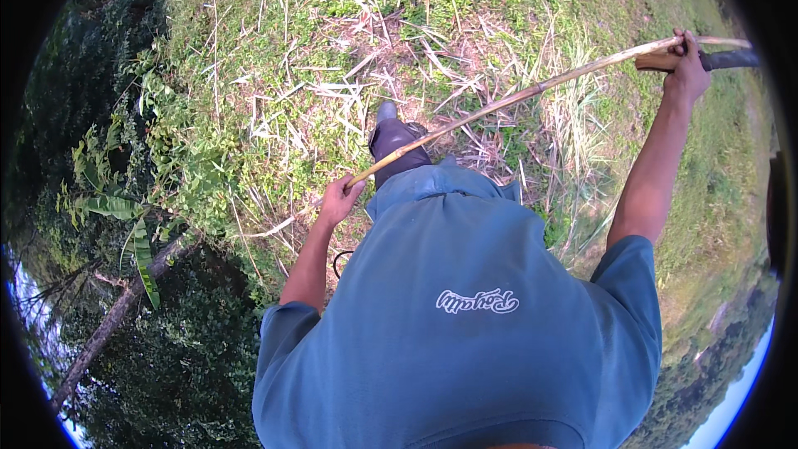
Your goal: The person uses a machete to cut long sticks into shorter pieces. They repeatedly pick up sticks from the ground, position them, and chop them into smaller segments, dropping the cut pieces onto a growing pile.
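Out over the grassy ground (pixel 274 50), strewn with dry cut stalks, the person stretches a long pale cane (pixel 532 93) slantwise between both hands. Down low, the left hand (pixel 339 201) is curled around the cane's lower end, just above the blue shirt (pixel 457 308). Up high, the right hand (pixel 688 69) is closed on the far end, and with it a wooden handle leading to a dark blade (pixel 730 59) (a knife of some kind, mostly cut off at the rim). One booted foot (pixel 387 112) is planted below the cane.
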Tool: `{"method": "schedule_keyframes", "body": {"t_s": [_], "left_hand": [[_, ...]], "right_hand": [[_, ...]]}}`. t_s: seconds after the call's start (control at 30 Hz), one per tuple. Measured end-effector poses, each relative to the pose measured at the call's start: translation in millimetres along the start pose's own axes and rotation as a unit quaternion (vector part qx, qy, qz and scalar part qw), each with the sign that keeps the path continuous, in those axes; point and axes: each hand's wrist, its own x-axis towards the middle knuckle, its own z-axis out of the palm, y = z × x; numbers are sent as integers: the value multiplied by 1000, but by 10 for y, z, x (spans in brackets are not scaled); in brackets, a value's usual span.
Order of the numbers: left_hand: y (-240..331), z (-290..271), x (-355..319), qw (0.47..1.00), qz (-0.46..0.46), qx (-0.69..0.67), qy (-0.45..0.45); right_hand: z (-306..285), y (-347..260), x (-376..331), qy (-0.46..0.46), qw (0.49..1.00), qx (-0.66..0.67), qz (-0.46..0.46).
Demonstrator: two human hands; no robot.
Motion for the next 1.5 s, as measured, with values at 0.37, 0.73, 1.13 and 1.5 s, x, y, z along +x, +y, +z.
{"method": "schedule_keyframes", "body": {"t_s": [0.37,0.73,1.13,1.5], "left_hand": [[1927,-44,214,982,164,85,-37],[2406,-412,194,896,276,339,75],[2495,-2210,-1264,774,116,545,300],[2954,-773,-61,691,329,609,207]], "right_hand": [[-66,605,-1590,-123,978,-73,154],[-150,1312,-1789,-27,948,96,301],[-751,2559,-1279,44,893,-43,446],[-421,695,-2831,-366,809,-420,188]]}}
